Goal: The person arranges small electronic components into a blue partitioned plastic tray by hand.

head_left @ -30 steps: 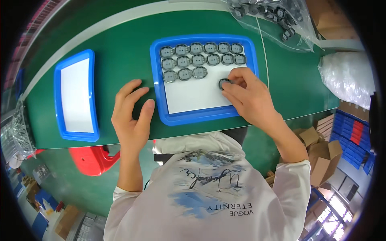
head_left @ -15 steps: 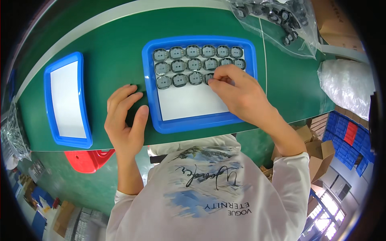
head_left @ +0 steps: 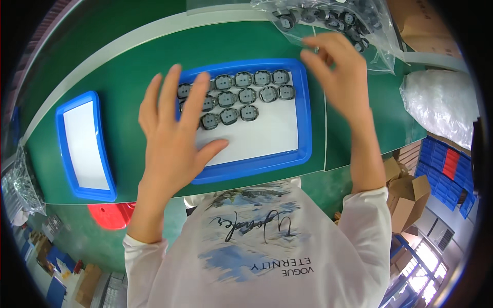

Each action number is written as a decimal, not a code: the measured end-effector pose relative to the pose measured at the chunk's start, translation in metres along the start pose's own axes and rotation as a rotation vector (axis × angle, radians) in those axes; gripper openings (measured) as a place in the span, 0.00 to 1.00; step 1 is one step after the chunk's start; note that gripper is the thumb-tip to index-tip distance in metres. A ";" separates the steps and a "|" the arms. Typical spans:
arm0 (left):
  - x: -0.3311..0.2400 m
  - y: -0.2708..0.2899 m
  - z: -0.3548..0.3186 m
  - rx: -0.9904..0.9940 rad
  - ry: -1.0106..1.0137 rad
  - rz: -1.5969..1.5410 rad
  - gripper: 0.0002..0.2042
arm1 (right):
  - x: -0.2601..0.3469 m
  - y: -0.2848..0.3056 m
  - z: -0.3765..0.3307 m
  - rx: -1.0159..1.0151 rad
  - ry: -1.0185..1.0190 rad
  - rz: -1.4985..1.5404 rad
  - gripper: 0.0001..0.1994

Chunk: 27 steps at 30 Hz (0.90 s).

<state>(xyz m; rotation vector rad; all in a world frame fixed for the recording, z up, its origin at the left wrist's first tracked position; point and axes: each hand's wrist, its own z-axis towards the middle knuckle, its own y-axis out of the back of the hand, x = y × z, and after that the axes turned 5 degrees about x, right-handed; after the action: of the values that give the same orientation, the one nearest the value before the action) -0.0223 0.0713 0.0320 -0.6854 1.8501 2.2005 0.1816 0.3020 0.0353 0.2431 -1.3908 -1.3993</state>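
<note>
A blue tray [head_left: 303,128] with a white floor lies on the green table and holds several round grey parts [head_left: 246,96] in rows along its far side. My left hand [head_left: 174,138] hovers over the tray's left end with fingers spread, covering some parts and holding nothing. My right hand [head_left: 336,72] is raised past the tray's far right corner, fingers apart and empty, right next to a clear plastic bag [head_left: 334,20] full of the same grey parts.
A second blue tray [head_left: 84,146] with a bare white floor lies at the left. A white plastic-wrapped bundle [head_left: 439,105] sits at the right. Cardboard boxes [head_left: 408,192] and blue bins [head_left: 447,169] stand below the table's right edge; a red stool [head_left: 110,215] is under the left.
My right hand has left the tray and moved up and right to the bag of parts. My left hand has lifted from the tray's left edge and spread over the tray.
</note>
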 end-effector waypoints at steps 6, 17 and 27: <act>0.004 -0.015 0.015 0.102 -0.048 0.151 0.48 | -0.042 -0.018 0.045 0.081 0.041 -0.291 0.21; 0.012 -0.012 0.021 0.111 -0.042 0.159 0.55 | -0.063 -0.012 0.036 0.286 -0.173 -0.317 0.15; 0.011 -0.012 0.036 0.156 -0.151 0.206 0.55 | -0.028 0.043 -0.072 0.222 -0.474 -0.151 0.16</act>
<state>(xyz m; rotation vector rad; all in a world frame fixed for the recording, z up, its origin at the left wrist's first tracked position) -0.0347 0.1065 0.0205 -0.3026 2.0644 2.1277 0.2696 0.2941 0.0345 0.1674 -1.9584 -1.4849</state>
